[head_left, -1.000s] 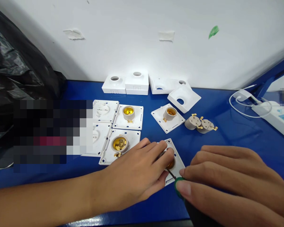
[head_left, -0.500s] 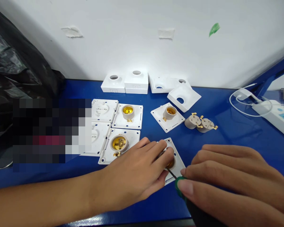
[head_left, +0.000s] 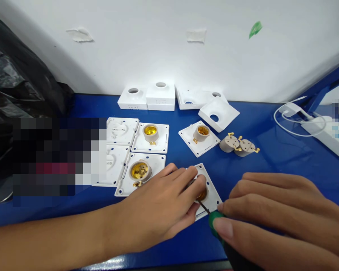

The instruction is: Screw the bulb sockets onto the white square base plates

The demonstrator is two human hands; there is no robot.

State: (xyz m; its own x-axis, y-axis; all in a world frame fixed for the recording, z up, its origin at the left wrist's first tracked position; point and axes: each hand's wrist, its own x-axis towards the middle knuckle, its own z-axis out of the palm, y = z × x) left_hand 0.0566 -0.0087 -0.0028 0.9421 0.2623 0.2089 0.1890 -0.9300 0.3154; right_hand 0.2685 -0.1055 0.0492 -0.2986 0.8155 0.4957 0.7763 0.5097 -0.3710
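The right hand's grip (head_left: 293,210) holds a green-handled screwdriver (head_left: 213,218), its shaft slanting toward eleven o'clock, where the left hand's grip (head_left: 169,203) clasps a socket (head_left: 202,195) on a white plate (head_left: 211,186). That slant could make the hidden tip slip into the fingers; pushing hard could skid the plate into its neighbour (head_left: 202,148) at twelve o'clock.

left hand (head_left: 164,205): palm down, curled | right hand (head_left: 282,214): bent, gripping

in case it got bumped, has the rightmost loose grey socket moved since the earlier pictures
No, the socket shows no clear shift either way against the back edge of the blue table.
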